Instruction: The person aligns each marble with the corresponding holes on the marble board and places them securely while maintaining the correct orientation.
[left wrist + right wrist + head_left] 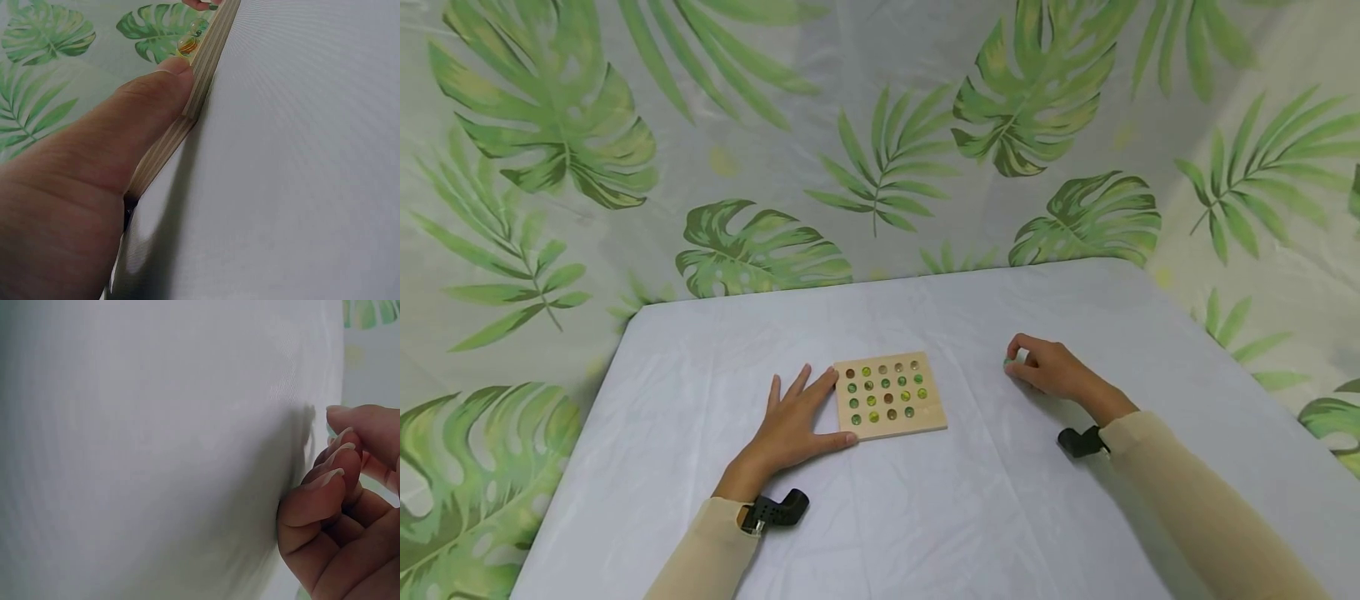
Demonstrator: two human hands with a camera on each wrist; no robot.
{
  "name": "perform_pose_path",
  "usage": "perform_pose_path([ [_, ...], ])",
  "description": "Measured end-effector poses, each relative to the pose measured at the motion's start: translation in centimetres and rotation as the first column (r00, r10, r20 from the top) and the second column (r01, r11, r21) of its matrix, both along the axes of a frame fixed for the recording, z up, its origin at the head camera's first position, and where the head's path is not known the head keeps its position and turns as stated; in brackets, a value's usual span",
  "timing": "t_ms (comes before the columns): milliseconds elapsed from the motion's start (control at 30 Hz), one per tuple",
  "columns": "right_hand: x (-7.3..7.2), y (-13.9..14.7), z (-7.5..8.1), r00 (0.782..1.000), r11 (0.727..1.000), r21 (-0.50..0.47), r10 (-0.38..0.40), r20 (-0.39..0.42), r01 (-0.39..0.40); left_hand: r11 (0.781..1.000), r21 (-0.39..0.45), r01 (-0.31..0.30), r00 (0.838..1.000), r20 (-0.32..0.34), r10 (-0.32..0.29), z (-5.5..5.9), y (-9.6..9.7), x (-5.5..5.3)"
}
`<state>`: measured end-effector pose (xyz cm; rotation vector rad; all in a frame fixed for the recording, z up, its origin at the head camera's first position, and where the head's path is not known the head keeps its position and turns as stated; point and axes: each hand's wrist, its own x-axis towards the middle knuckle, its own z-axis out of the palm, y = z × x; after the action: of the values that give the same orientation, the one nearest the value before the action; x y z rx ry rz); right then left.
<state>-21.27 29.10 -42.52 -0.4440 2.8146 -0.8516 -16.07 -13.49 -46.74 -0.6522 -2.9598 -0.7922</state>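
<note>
A pale wooden board (934,414) lies on the white-covered table, with rows of round hollows holding green, yellow and reddish-brown glass marbles (888,398). My left hand (786,427) rests at the board's left side, fingers spread; the index fingertip touches the upper left corner and the thumb the lower edge. In the left wrist view the thumb (134,119) lies along the layered edge near an orange-swirled marble (187,44). To the right of the board, my right hand (1051,371) pinches a green marble (1007,362) between thumb and fingertips, its other fingers curled.
White cloth (970,500) covers the table. Behind the table's far edge hangs a leaf-printed backdrop (880,242). A black wrist camera (782,508) sits on the left wrist and another black camera (1081,442) on the right.
</note>
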Motion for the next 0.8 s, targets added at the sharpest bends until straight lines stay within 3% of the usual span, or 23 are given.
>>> perform_pose_path([
  [200,0.4,-1.1,0.2,0.997,0.998,-0.03,0.053,-0.047,-0.054,1.0,-0.011,-0.003,1.0,0.01,0.004,-0.1,0.0,-0.1],
  [800,1.6,-6.3,1.0,0.976,0.975,-0.044,0.217,-0.034,-0.218,1.0,0.002,0.004,1.0,-0.006,-0.004,0.1,-0.1,0.0],
])
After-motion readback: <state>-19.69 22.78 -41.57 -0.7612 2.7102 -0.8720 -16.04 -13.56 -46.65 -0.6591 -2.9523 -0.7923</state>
